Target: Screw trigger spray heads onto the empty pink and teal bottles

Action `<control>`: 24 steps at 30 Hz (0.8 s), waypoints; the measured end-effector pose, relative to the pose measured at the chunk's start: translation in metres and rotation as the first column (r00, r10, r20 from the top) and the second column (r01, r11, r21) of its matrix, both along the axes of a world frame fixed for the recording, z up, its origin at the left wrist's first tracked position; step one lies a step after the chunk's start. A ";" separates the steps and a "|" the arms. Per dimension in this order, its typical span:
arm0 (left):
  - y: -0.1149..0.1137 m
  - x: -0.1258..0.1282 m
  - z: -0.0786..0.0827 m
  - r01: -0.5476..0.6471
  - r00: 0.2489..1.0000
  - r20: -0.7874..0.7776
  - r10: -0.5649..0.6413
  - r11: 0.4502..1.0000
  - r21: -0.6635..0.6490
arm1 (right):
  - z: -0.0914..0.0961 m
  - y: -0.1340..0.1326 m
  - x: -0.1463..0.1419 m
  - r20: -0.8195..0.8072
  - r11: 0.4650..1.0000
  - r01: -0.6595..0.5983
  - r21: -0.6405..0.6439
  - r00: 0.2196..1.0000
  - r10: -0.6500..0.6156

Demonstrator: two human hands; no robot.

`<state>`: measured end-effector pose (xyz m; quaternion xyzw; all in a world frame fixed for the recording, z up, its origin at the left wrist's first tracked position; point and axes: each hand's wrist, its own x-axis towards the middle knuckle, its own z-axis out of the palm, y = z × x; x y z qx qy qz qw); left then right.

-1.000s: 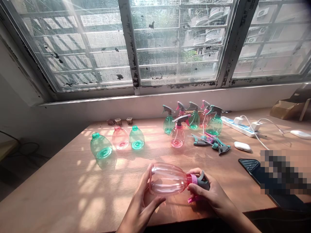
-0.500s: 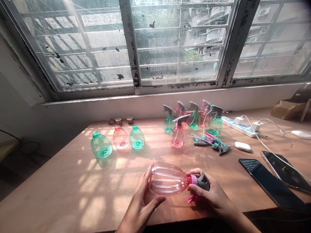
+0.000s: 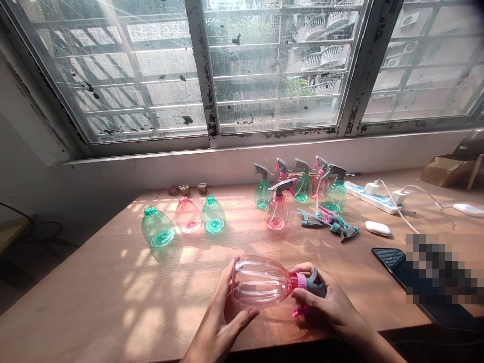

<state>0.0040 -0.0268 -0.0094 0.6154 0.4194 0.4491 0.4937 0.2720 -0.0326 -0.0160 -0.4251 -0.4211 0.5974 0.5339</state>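
A clear pink spray bottle lies sideways between my hands, just above the front of the table. My left hand cups its base, with the thumb along the near side. At the neck, my right hand is closed around the pink collar and grey spray head; the pink trigger points down toward me. Beyond stand two green bottles without heads, one at left and one nearer the middle, with a pink headless bottle between them. Loose spray heads lie in a pile.
Several assembled spray bottles stand by the window wall. Right of them are a white power strip with cables, a white earbud case and a black phone; a pixelated patch covers the area beside it. Small boxes sit at the back left.
Almost nothing differs. The held bottle's base and my left thumb have shifted very slightly; both hands keep their hold.
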 end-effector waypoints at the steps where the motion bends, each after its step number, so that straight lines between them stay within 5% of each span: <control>1: 0.001 0.000 0.001 0.016 1.000 0.002 -0.016 1.000 -0.002 | 0.000 0.000 0.000 -0.016 1.000 0.005 -0.005 1.000 -0.005; 6: 0.003 -0.001 -0.004 0.102 0.992 0.073 -0.099 0.994 -0.040 | 0.001 0.001 -0.001 -0.067 1.000 0.002 -0.028 0.998 -0.004; 17: 0.000 -0.007 -0.004 0.057 0.998 0.023 -0.057 0.998 -0.024 | -0.004 0.000 0.002 0.033 1.000 -0.029 0.003 0.999 0.029; 24: 0.004 -0.004 -0.019 0.061 0.996 0.071 -0.059 0.998 -0.017 | -0.002 0.001 0.001 -0.009 1.000 -0.019 -0.017 1.000 0.019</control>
